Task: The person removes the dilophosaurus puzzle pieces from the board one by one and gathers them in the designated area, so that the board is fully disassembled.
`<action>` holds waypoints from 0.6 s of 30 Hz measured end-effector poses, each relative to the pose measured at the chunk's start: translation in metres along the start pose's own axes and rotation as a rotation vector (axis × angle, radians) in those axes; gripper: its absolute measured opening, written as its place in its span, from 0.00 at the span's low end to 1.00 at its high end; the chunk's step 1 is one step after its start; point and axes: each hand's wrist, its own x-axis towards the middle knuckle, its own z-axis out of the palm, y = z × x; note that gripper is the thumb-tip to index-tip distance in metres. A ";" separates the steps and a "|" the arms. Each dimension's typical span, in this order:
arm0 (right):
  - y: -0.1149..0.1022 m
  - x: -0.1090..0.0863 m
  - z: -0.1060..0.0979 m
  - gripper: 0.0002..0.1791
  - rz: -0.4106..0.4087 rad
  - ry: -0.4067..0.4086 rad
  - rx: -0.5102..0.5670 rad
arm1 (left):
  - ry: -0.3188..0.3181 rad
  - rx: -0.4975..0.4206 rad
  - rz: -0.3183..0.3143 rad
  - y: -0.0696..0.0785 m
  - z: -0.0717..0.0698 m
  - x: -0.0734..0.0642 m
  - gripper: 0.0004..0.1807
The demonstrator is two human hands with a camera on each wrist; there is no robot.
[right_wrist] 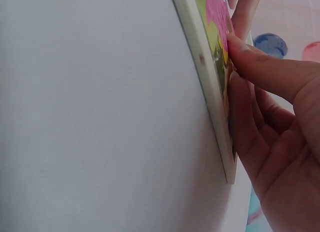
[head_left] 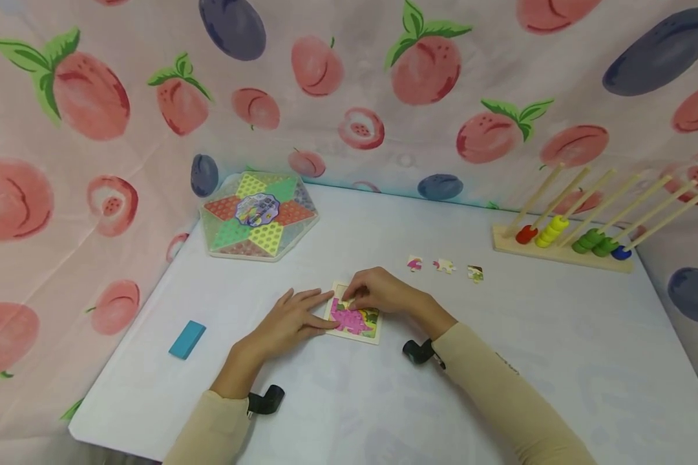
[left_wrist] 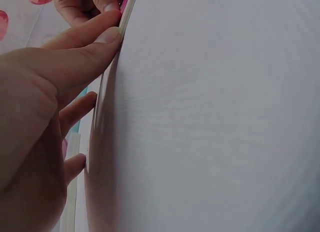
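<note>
A small jigsaw board [head_left: 377, 330] with a pale wooden rim lies on the table, showing a pink dinosaur picture [head_left: 351, 321]. Its upper left part is bare wood. My left hand [head_left: 293, 321] is spread at the board's left side, fingers fairly straight, with the thumb [left_wrist: 107, 39] resting on its near rim. Over the board's upper part, my right hand [head_left: 380, 290] has curled fingers and pinches a puzzle piece against the surface; the fingers mostly hide that piece. In the right wrist view, the thumb [right_wrist: 250, 54] and index finger meet at the picture.
Three loose puzzle pieces, one pink [head_left: 415, 263], one white and pink [head_left: 444, 265], one green and brown [head_left: 475, 273], lie right of the board. A Chinese checkers box [head_left: 232, 248] stands back left, a blue block [head_left: 187, 340] left, a wooden bead rack [head_left: 558, 254] back right.
</note>
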 end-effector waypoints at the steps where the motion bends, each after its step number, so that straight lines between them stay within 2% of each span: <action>1: 0.000 0.000 0.000 0.11 0.002 0.001 0.002 | -0.001 -0.002 -0.001 0.000 0.000 0.000 0.16; 11: -0.006 -0.001 0.002 0.07 0.016 0.018 0.001 | -0.009 -0.011 -0.015 0.000 0.002 0.002 0.16; 18: -0.003 0.000 0.003 0.06 0.034 0.025 0.045 | -0.005 -0.008 -0.012 0.000 0.002 0.002 0.16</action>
